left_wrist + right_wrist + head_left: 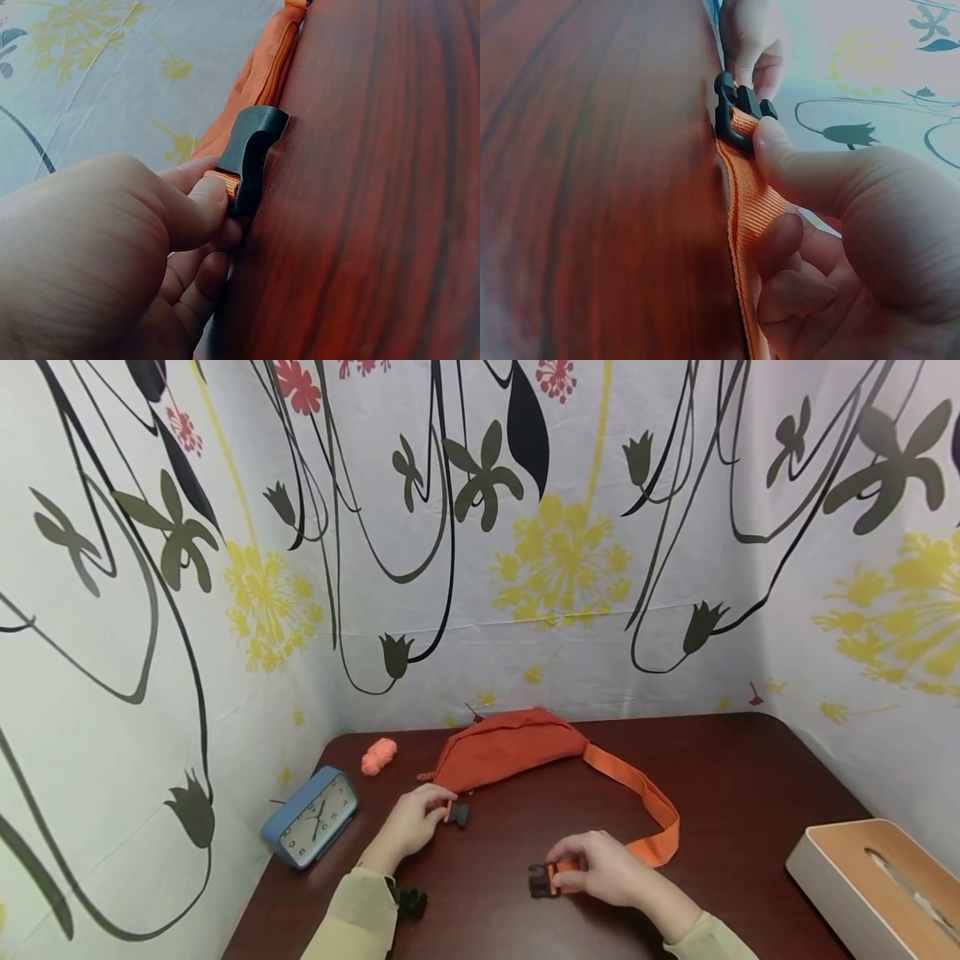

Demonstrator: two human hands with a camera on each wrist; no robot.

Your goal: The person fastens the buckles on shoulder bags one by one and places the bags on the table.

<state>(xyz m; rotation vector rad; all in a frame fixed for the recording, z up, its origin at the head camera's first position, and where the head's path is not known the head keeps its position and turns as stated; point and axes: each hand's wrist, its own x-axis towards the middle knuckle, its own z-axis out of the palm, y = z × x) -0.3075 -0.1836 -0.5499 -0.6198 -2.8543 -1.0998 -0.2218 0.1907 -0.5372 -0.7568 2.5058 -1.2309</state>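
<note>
An orange waist pack [510, 747] lies at the back of the table, its long orange strap [660, 814] curving round on the right. My left hand [415, 818] pinches the short webbing right behind the black buckle socket [255, 146], between thumb and fingers. The pronged half of the buckle [736, 120] is in my right hand [603, 870], thumb against its base and fingers curled under the strap. The two buckle halves are apart, the pronged one nearer the front of the table. In the right wrist view, the left hand shows behind the prongs.
A blue alarm clock [311, 818] stands at the table's left edge. Behind it lies a small coral-coloured yarn bundle [378, 757]. A white box with a tan top [877, 877] is at the front right. Patterned cloth [480, 568] surrounds the dark wooden table [480, 910].
</note>
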